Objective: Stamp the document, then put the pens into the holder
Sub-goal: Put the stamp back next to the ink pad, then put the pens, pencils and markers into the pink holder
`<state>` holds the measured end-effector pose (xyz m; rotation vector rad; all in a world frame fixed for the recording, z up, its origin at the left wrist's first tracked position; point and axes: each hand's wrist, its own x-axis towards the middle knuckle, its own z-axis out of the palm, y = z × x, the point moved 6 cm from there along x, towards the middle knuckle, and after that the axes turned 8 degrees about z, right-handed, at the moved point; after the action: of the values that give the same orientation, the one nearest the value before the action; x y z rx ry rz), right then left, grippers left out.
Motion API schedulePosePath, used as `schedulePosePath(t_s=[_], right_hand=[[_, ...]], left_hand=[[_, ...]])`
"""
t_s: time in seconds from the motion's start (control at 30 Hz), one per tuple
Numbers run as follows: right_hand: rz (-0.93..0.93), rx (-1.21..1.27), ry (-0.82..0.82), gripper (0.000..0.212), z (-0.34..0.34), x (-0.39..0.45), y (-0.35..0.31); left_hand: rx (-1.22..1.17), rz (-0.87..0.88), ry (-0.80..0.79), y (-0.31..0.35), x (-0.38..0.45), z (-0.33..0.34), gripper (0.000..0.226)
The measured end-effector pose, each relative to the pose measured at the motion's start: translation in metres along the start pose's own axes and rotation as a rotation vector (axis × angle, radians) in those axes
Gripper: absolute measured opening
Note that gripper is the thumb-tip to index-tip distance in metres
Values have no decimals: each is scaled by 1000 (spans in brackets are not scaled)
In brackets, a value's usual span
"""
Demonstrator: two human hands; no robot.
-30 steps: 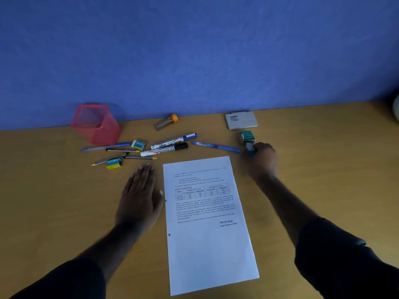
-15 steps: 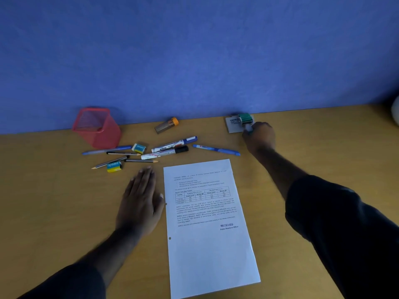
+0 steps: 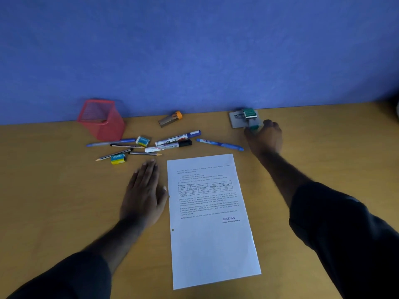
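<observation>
The white printed document (image 3: 212, 240) lies on the wooden desk, with a blue "RECEIVED" mark (image 3: 228, 218) at its lower right text. My right hand (image 3: 264, 138) reaches to the back right and grips the handle of the green stamp (image 3: 249, 114), whose head rests on the grey ink pad (image 3: 236, 120). My left hand (image 3: 143, 195) lies flat and open on the desk, thumb at the paper's left edge. A blue pen (image 3: 220, 144), two white markers (image 3: 178, 137) (image 3: 168, 146) and another blue pen (image 3: 111, 143) lie loose. The red mesh holder (image 3: 101, 119) stands at the back left.
Several pencils (image 3: 114, 154) lie among the pens, with two small eraser boxes (image 3: 118, 159) (image 3: 143, 141). A small case with an orange cap (image 3: 170, 119) lies near the blue wall (image 3: 194, 50). A pale object shows at the far right edge.
My right hand has carried the stamp from beside the blue pen back to the ink pad near the wall. The left hand and the document have stayed put.
</observation>
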<state>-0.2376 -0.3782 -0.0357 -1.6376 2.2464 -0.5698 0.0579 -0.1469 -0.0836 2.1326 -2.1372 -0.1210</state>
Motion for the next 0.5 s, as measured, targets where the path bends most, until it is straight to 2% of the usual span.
schedulePosePath(t_s=[0.2,0.5], right_hand=[[-76,-19,64,54,-6,-47,11],[-327,-50,-37,33,9,-131,6]], left_hand=[[-16,-2,15,0,-2,-1,66],[-24,-37,-10,0,-3,-1,66]])
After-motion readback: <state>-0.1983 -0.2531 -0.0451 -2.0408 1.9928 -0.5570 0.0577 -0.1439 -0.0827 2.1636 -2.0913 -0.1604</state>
